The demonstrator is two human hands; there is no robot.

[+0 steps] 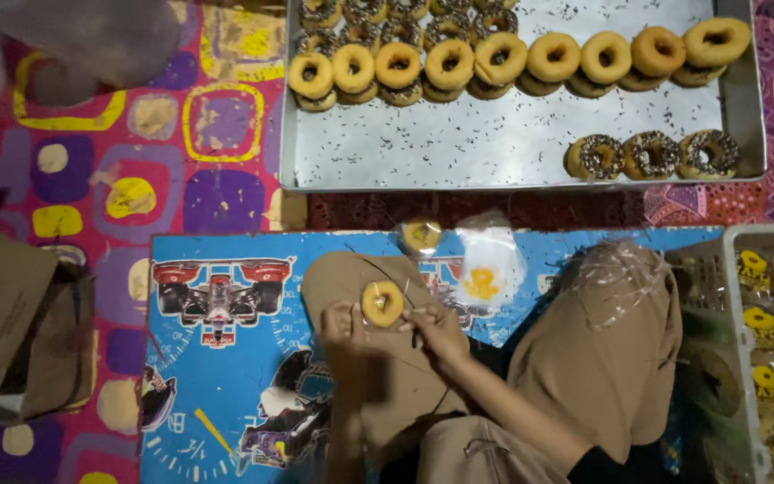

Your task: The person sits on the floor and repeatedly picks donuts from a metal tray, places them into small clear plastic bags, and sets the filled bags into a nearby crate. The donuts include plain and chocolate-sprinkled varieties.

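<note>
A plain doughnut [382,304] is being pinched between the left hand [342,327] and right hand [436,330], hole facing upward, equally near both.

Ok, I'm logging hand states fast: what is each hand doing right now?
Left hand: closed, pinching the plain doughnut by its left edge.
Right hand: closed, fingers on the doughnut's right edge.
</note>
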